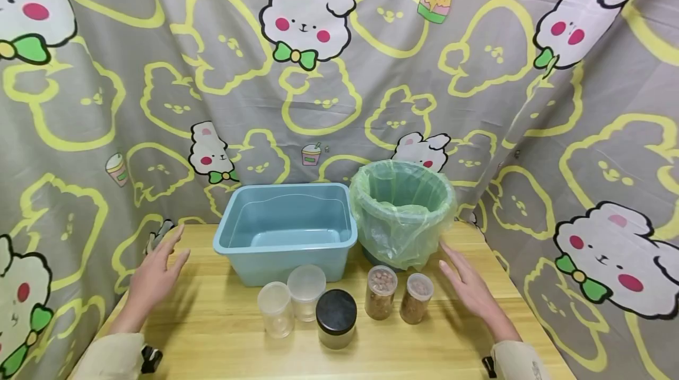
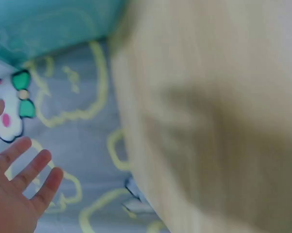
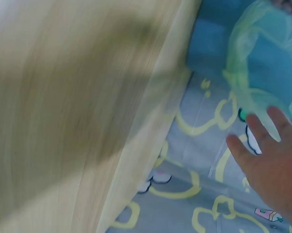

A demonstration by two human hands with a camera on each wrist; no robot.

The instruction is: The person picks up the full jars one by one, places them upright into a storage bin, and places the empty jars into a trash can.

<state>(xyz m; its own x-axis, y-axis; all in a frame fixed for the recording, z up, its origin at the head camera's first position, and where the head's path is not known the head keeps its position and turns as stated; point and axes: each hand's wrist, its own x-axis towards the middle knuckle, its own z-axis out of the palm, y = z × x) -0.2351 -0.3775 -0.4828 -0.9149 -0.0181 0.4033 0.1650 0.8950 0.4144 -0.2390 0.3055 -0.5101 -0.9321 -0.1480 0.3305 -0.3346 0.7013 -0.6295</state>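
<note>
My left hand (image 1: 157, 271) hovers over the left side of the table, fingers spread, left of a blue plastic basin (image 1: 286, 257). On the right, my right hand (image 1: 468, 286) is held out with straight fingers, beside a bin lined with a green bag (image 1: 395, 238). Nearest to that hand stand two clear jars of brown contents, one jar (image 1: 416, 303) close by and another jar (image 1: 381, 297) to its left. In front of the basin are two clear, pale-lidded jars, a slimmer jar (image 1: 277, 315) and a wider jar (image 1: 306, 300). A black-lidded jar (image 1: 336, 321) stands between the groups. Neither hand holds anything.
The wooden table (image 1: 223, 344) carries all the containers. A grey curtain (image 1: 318, 103) with cartoon bears hangs behind and along both sides. The basin and the bin stand side by side at the table's back.
</note>
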